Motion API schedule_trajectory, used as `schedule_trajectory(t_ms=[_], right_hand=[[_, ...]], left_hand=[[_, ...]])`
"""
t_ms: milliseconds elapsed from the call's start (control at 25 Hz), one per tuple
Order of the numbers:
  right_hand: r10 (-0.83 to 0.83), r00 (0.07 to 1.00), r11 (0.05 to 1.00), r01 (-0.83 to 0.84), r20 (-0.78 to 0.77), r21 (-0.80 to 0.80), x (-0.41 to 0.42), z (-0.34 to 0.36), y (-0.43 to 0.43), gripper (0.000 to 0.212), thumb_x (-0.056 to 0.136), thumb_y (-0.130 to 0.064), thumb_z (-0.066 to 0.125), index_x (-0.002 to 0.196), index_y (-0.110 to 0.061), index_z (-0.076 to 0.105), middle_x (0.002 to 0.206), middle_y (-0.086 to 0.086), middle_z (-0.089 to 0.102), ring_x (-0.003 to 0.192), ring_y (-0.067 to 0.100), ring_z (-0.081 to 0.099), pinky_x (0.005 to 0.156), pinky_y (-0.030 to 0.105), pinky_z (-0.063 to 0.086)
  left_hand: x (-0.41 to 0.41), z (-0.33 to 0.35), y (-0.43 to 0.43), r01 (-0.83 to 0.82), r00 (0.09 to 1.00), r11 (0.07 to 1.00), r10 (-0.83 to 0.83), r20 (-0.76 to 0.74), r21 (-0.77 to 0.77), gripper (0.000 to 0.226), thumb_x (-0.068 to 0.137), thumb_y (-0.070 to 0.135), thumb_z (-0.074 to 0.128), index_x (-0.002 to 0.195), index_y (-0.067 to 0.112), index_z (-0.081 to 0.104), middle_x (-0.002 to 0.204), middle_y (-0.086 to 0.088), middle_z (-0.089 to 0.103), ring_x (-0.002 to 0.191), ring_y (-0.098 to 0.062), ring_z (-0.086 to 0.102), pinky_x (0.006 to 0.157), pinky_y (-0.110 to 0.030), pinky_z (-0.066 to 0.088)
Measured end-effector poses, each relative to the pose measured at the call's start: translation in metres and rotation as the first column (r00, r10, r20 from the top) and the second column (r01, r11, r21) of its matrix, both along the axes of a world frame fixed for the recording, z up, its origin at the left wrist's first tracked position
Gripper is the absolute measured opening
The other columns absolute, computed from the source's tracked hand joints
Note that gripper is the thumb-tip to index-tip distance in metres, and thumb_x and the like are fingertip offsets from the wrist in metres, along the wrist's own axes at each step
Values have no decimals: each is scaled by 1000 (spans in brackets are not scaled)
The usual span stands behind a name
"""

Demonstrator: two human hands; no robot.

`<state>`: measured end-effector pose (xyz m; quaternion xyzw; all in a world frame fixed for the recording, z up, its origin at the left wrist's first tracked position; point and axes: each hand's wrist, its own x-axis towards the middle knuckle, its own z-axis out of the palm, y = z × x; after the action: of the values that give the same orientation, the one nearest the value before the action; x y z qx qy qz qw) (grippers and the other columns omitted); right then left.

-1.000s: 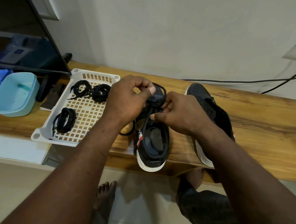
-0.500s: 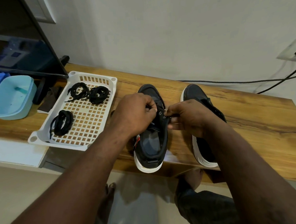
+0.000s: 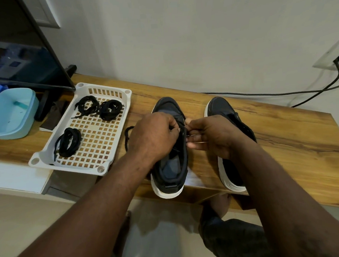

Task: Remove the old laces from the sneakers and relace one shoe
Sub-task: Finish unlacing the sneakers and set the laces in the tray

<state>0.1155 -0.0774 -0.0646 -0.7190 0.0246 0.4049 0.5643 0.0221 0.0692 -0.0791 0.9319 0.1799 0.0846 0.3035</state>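
Black on black at the centre: a lace and a dark sneaker, white sole, sitting on the wooden table with its toe to the wall and its heel poking out over the near edge. Over the eyelets goes the left hand, fingers curled tight and closed on the lace, while a loose loop of that lace trails onto the table just left of the wrist. In from the other side comes the right hand, thumb and fingertips pinched on the lace right at the sneaker's right eyelet row. The two hands are almost touching above the tongue. Just beside, to the right, stands the second sneaker, partly hidden behind the right forearm. Off to the left, a white perforated tray holds three coiled lace bundles, two at the far end and one nearer. Beyond it sits a light blue tub, and a black cable runs along the wall.
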Motion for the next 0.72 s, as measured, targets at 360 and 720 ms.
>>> schedule_trajectory(t_ms=[360, 720], right_hand=[[-343, 804, 903, 425, 485, -66, 14, 4, 6, 13, 96, -8, 55, 95, -11, 68, 89, 8, 72, 84, 27, 73, 69, 41, 64], [662, 375, 701, -3, 649, -713, -18, 6, 13, 29, 93, -26, 70, 122, -32, 69, 138, -1, 60, 132, 30, 45, 105, 49, 46]], left_hand=[[-1, -4, 8, 27, 999, 999, -27, -17, -38, 11, 95, 36, 69, 99, 33, 79, 88, 17, 71, 82, -6, 66, 78, -40, 60], [0, -3, 7, 14, 1000, 999, -14, -7, -37, 13, 95, 33, 67, 93, 31, 80, 80, 14, 71, 75, -5, 66, 72, -38, 61]])
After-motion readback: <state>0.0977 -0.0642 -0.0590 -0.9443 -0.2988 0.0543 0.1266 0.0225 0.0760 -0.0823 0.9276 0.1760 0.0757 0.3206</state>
